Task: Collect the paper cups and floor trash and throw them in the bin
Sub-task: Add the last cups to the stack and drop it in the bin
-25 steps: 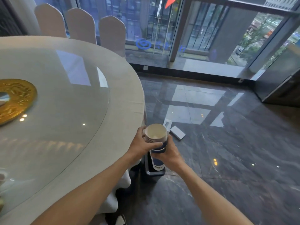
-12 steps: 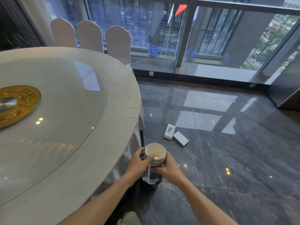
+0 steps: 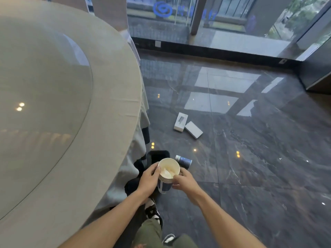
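Left hand (image 3: pixel 149 179) and right hand (image 3: pixel 184 180) both grip the stacked paper cups (image 3: pixel 167 174) above the bin (image 3: pixel 158 157)

- Soft daylight enters through the far windows (image 3: pixel 232 15).
- Pale window reflections and small lamp glints shine on the dark polished floor (image 3: pixel 250 140).
- The glass tabletop (image 3: pixel 44 86) at left shows hazy glare.
- Edges curve; slight blur throughout.

Dark polished marble floor (image 3: pixel 250 149), veined, daylight patches and ceiling-light spots reflected in it. Left side taken up by a round table (image 3: pixel 111 97) draped in pale cloth, with a glass turntable (image 3: pixel 44 90) on top. Covered chair (image 3: pixel 109 11) tucked behind it. Full-height glazing (image 3: pixel 223 18) along the far wall, blue logo on it.
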Demonstrator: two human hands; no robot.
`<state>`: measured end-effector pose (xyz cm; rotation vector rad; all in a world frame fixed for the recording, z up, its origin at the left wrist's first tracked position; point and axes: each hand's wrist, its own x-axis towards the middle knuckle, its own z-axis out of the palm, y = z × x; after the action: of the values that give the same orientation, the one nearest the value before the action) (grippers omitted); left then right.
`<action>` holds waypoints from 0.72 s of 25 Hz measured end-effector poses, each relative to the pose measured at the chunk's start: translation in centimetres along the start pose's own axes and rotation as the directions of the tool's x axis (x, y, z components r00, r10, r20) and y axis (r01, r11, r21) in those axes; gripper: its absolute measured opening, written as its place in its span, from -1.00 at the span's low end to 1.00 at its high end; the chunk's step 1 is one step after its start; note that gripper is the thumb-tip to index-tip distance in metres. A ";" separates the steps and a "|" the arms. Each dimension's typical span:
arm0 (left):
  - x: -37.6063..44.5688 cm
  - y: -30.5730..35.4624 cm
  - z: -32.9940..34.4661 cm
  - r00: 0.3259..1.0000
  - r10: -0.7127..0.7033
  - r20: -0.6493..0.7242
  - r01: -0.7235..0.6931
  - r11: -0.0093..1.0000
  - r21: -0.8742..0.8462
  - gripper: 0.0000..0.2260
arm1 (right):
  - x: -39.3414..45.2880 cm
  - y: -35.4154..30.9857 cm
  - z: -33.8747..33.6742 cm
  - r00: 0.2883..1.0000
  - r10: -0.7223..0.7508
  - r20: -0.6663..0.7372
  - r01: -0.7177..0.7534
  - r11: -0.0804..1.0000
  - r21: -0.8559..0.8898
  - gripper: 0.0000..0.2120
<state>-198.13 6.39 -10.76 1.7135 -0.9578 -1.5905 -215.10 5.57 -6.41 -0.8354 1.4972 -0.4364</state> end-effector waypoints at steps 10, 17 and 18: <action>10.7 -6.1 2.4 0.961 -0.271 -0.064 0.267 0.962 -0.062 -0.69 | 13.8 5.9 0.5 0.972 0.102 -0.214 -0.101 0.995 0.013 -0.79; 19.5 -14.1 3.9 0.876 -0.440 -0.196 0.403 0.892 -0.203 -0.69 | 25.2 11.6 1.5 0.983 0.106 -0.150 -0.115 0.992 -0.055 -0.82; 20.4 -15.2 4.1 0.864 -0.457 -0.209 0.418 0.885 -0.205 -0.70 | 26.5 12.3 1.6 0.983 0.118 -0.141 -0.127 0.990 -0.062 -0.81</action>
<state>-200.24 -1.95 -35.04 2.0615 -0.3172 -1.6117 -214.58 -5.02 -33.68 -0.7763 1.6896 -0.3563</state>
